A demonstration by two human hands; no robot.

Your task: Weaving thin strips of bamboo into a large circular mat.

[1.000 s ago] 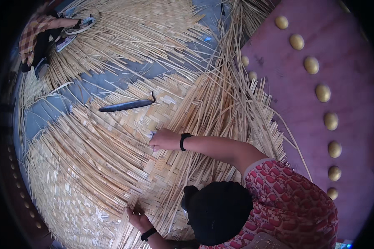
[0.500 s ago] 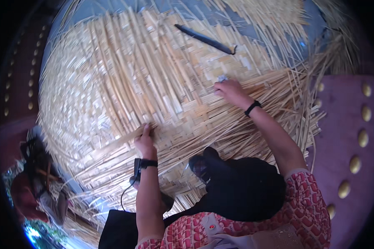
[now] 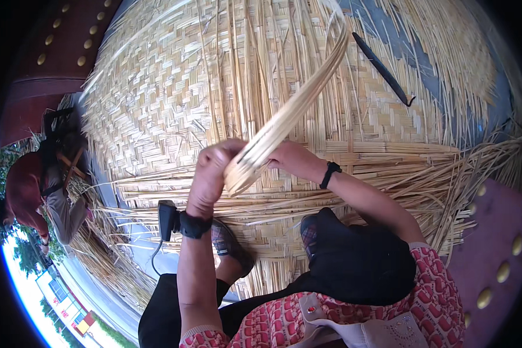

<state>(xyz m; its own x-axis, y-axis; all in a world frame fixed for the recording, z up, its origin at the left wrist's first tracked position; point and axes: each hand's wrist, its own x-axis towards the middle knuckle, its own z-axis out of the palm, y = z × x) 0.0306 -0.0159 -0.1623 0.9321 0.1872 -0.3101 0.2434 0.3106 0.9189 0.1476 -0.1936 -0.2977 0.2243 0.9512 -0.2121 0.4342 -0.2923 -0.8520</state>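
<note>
A long, flat, pale strip of split reed rises above the mat and curves away at the top. My left hand is closed on it near its lower end, thumb on the near side. Just behind the strip, my right hand has its fingers drawn together; the strip hides their tips, so what they hold cannot be made out. Below both hands spreads a large half-woven reed mat, with loose lengthwise strips across its middle and a thick band of crosswise strips on the right.
A dark, slim, bar-like tool lies on the mat at the upper right. My shoes rest on the woven part. Another person bends over at the far left beside loose reeds. A red panel with gold studs stands at the right.
The strip has come up off the mat in my left hand. My right hand has moved in beside it from the mat at the right. The whole view has turned and shifted.
</note>
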